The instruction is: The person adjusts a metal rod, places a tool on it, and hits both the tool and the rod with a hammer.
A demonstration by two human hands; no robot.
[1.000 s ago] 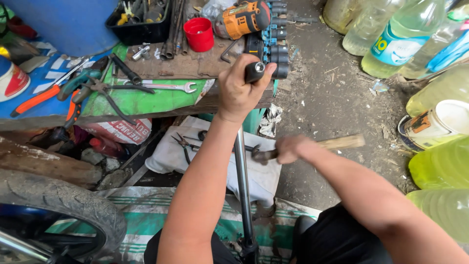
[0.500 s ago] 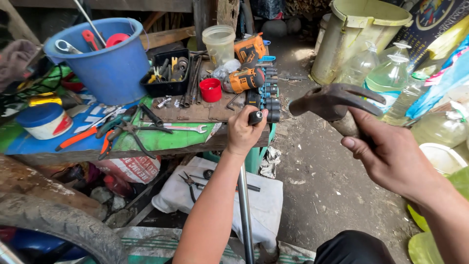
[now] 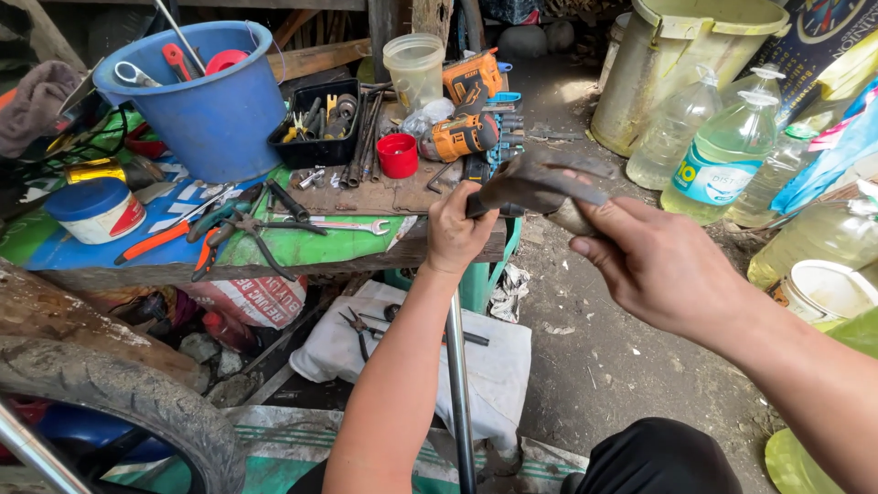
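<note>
head view: the left hand [image 3: 460, 230] is curled tight round the top end of an upright metal rod [image 3: 458, 384], fingers fully closed on it, the rod running straight down between the person's knees. the right hand [image 3: 663, 261] is wrapped shut round the handle of a hammer [image 3: 540, 186], whose dark, blurred metal head sits just beside the left fist, right at the top of the rod; whether it touches cannot be told. behind the hands a low workbench [image 3: 274, 252] carries a blue bucket [image 3: 206, 110] of tools, a small red cup [image 3: 397, 155], an orange power drill [image 3: 462, 137], pliers [image 3: 233, 238] and a spanner [image 3: 352, 226]. a white cloth [image 3: 494, 361] lies on the ground under the rod, clear plastic bottles [image 3: 722, 155] stand well to the right, and a tyre [image 3: 119, 402] shows at lower left
</note>
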